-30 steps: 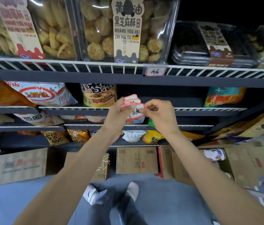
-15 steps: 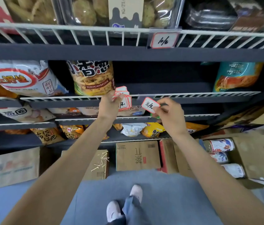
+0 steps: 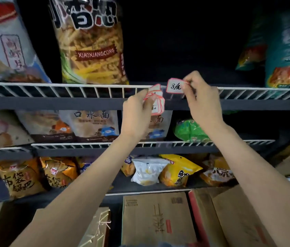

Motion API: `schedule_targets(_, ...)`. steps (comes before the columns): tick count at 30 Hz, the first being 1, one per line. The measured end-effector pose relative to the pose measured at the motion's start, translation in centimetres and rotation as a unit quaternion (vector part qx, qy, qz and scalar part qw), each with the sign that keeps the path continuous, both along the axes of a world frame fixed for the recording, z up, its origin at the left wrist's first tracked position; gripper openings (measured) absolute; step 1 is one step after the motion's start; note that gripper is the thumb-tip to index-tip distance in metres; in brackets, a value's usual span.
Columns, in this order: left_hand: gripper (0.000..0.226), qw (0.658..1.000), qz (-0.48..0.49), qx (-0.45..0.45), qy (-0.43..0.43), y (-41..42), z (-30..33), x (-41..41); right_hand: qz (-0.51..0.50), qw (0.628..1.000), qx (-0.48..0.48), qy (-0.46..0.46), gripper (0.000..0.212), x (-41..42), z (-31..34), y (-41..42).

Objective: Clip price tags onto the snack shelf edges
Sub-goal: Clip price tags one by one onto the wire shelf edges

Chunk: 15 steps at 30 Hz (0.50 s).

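Right hand (image 3: 201, 102) pinches one red-bordered white paper price tag (image 3: 175, 85), long side level, face out, against the white wire shelf edge (image 3: 69, 90), while left hand (image 3: 137, 114) grips a fanned stack of more tags (image 3: 156, 100), count unclear.

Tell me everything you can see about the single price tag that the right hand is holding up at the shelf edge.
The small white price tag with a red border is a rounded rectangle that looks like card or plastic, with black handwriting on its face. It faces the camera, slightly tilted, in front of the white wire shelf rail. The right hand pinches its right edge with the fingertips. Whether it is already clipped to the rail cannot be told. It is apart from the stack of similar tags in the left hand.
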<state>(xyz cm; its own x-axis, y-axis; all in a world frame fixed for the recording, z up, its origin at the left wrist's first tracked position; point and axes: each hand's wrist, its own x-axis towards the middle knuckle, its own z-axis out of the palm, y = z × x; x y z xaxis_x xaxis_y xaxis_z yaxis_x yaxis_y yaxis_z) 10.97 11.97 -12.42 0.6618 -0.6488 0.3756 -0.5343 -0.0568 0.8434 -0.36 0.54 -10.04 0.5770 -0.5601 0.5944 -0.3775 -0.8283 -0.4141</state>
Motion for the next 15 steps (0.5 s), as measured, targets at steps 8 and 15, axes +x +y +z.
schedule_targets(8, 0.026, 0.992, -0.054, -0.109, -0.024, -0.5, -3.0, -0.3, 0.043, 0.995, -0.032, -0.09, 0.011, 0.2, -2.5, -0.9)
schedule_targets(15, 0.019, 0.991, -0.054, -0.114, -0.044, -0.4, -2.9, -1.0, 0.078, 0.992, -0.049, -0.088, 0.014, 0.0, -3.1, -1.3)
